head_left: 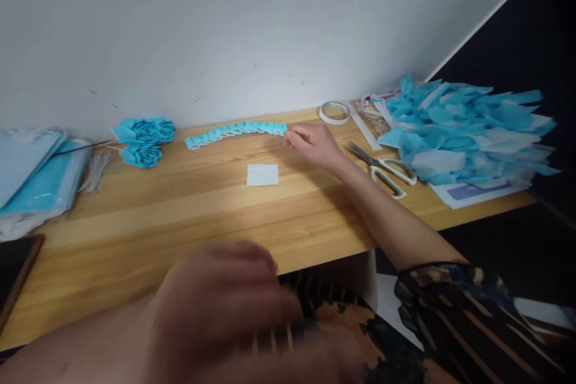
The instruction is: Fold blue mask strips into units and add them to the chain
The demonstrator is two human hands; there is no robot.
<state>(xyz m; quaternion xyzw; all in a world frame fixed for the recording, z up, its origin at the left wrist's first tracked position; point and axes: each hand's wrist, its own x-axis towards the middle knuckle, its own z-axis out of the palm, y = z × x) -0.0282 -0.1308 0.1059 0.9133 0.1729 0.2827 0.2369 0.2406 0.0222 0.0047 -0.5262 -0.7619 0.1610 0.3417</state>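
My right hand (314, 143) is at the right end of a curved row of folded light-blue pieces (236, 130) along the back of the table. Its thumb and fingers are pinched together on the last folded piece. In front of the row lies a small white square (263, 174), flat on the wood. Close to the camera, over the table's front edge, my left hand (225, 306) is smeared by motion. Whether its fingers hold anything does not show.
Left on the wooden table (148, 210) are blue paper-like flowers (144, 139), white strips (96, 171), blue packets (40, 174) and a dark phone-like device (15, 273). Right are a tape roll (333, 113), a ruler (363, 126), scissors (382, 169) and a heap of blue pieces (468, 132).
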